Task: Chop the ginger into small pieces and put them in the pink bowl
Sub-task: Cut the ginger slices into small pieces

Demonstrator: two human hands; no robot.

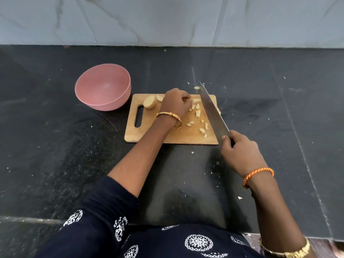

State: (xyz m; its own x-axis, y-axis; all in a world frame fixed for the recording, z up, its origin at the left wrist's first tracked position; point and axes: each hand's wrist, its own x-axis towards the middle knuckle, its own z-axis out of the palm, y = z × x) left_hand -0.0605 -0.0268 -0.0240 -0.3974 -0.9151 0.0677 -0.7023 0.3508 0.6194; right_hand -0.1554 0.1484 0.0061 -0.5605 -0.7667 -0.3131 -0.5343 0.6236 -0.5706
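A wooden cutting board [149, 133] lies on the dark counter. Two larger ginger chunks [150, 102] sit at its far left corner, and several small cut ginger pieces [197, 113] are scattered over its right half. My left hand [176, 103] rests on the board with its fingers curled over a piece of ginger next to the blade. My right hand [240, 151] grips the handle of a large knife [212, 108], whose blade runs over the board's right edge, tip pointing away. The pink bowl [89, 90] stands empty to the left of the board.
A marble-patterned wall [167, 19] rises behind the black counter [55, 146]. Stray ginger bits lie off the board, one near the knife tip [196, 87] and one close to me [239, 197]. Pale crumbs dot the counter.
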